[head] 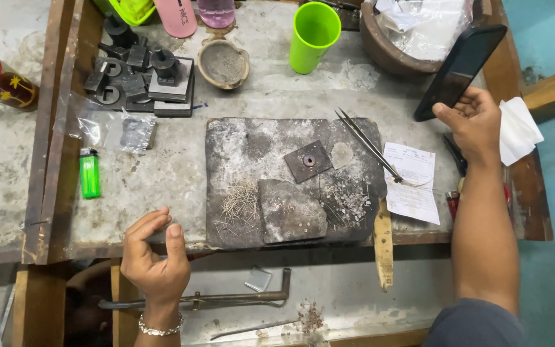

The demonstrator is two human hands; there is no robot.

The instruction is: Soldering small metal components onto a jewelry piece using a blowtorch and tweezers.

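My right hand [473, 122] holds a black phone [460, 69] tilted above the right side of the bench. My left hand [155, 254] hovers at the bench's front edge, fingers curled and apart, holding nothing. Between the hands lies a dark scorched work slab [239, 151] with a small square plate [308, 160] bearing a tiny ring, a grey stone piece [291, 211] and heaps of thin wire bits [239, 204]. Long tweezers [367, 142] rest across the slab's right edge.
A green lighter [88, 172] and a clear plastic bag [107, 128] lie left. Black metal dies [139, 77], a small clay dish [223, 63], a green cup [315, 35] and a brown bowl [387, 51] stand at the back. A paper slip [415, 186] lies right.
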